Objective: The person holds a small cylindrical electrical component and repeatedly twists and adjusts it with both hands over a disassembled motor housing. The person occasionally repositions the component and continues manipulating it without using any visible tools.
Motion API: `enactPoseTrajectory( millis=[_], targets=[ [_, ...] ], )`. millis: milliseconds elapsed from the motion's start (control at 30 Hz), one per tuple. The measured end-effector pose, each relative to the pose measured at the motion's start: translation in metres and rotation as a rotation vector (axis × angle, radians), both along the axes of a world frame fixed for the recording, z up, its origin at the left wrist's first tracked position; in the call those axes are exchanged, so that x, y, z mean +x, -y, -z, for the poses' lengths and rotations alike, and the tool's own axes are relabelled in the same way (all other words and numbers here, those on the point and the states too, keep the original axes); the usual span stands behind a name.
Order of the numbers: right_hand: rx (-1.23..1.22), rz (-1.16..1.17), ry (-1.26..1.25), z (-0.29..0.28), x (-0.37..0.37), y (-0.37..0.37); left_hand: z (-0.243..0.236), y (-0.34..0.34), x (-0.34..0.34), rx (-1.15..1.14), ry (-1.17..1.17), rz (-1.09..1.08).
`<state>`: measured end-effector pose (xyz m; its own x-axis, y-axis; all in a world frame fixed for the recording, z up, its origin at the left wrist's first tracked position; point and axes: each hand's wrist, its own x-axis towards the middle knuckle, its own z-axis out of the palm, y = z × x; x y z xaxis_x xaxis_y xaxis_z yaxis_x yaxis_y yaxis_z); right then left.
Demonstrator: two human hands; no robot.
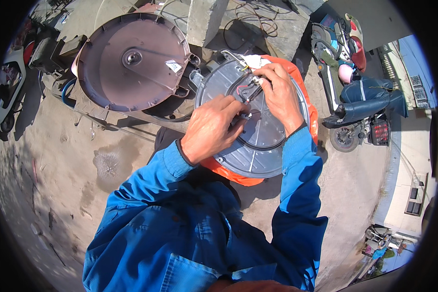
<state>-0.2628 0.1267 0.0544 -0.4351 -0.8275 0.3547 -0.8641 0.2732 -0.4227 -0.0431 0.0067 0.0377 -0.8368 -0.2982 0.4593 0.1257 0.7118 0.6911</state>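
A round grey metal housing (216, 87) with a dark seal ring rests on orange material (236, 176) in front of me. My left hand (211, 127) is closed at its middle, fingertips around a small metallic fitting by red and dark wires (241, 90); the fitting is partly hidden. My right hand (280, 95) is above and to the right, thumb and forefinger pinched on a small connector at the upper end of the wires. A white cloth or bag (255, 61) lies at the housing's far edge.
A large round brown cover (112, 63) lies at left. Concrete blocks (205, 19) and a coiled cable (250, 24) are beyond. Scooters (5, 104) stand at far left and right (345, 138), beside a white wall (406, 194). A wet patch (109, 165) marks the ground.
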Motion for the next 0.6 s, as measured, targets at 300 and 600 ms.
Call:
enactPoseTrajectory(
  millis=[300, 600],
  targets=[
    [0.028, 0.01, 0.034, 0.0003, 0.0065, 0.0009, 0.0078, 0.0, 0.0001, 0.012, -0.02, -0.013],
    [0.063, 0.0, -0.02, 0.0034, 0.0073, 0.0044, 0.009, 0.004, -0.0004, 0.004, -0.063, 0.013]
  ],
)
